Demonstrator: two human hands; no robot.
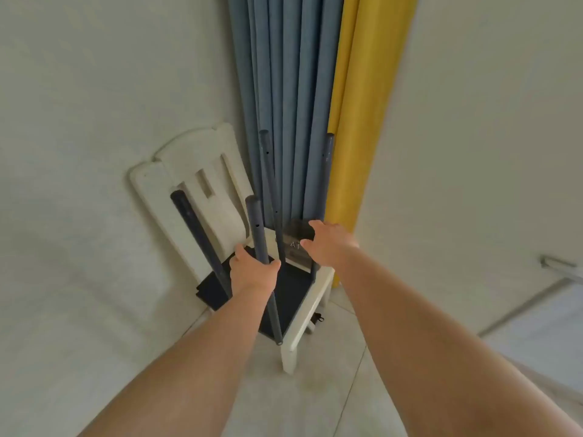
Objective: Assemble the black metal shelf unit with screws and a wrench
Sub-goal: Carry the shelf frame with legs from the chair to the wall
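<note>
Shelf unit on chair, both hands engaged.
Left hand (252, 272) grips the near black post (256, 228); black shelf panel (293, 288) lies beneath on the white chair (176, 184). Right hand (325, 241), at 3 o'clock, reaches with fingers loosely spread over a clear bag (295, 244). Curtains (303, 89) hang beyond.

Left hand (252, 272) grips black pole (259, 234); right hand (325, 244) reaches, apparently touching shelf panel (291, 285) on white chair (189, 171).
</note>
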